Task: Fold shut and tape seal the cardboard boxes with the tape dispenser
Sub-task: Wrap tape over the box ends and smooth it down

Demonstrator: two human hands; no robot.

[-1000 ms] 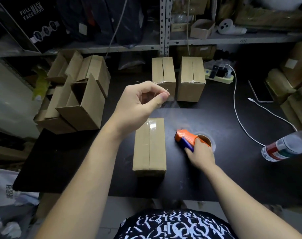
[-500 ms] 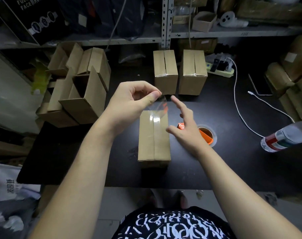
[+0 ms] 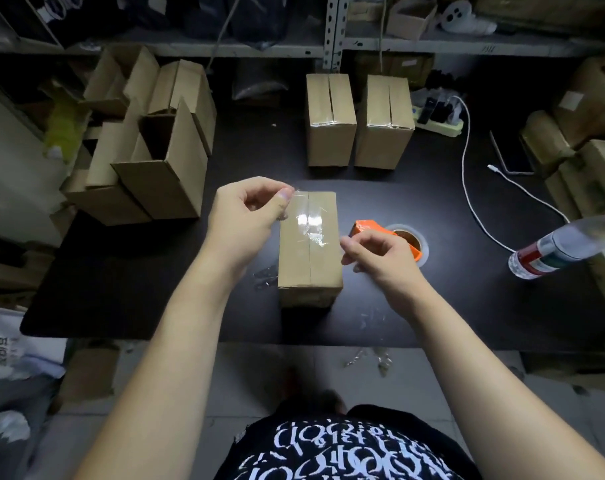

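Tape strip, clear and glossy, stretches at a slant between both hands above the far half of the brown rectangular cardboard box. The left hand holds one end in a narrow thumb-and-forefinger grip near the box's far left corner. The right hand pinches the other end in the same narrow grip beside the box's right edge. Holding both ends apart probably keeps the film taut and stops it folding onto itself. Whether the strip touches the cardboard yet cannot be determined, because glare covers it.

The box stands at the middle of the black counter, directly in front of the person. Its top flaps are folded shut and meet at a straight seam along the length. Whether that seam already carries tape cannot be determined. The orange plastic tape dispenser lies on the counter just beside the box, behind the right hand and within easy reach for the next strip. Two closed cardboard boxes stand side by side at the far edge, well apart from the working box.
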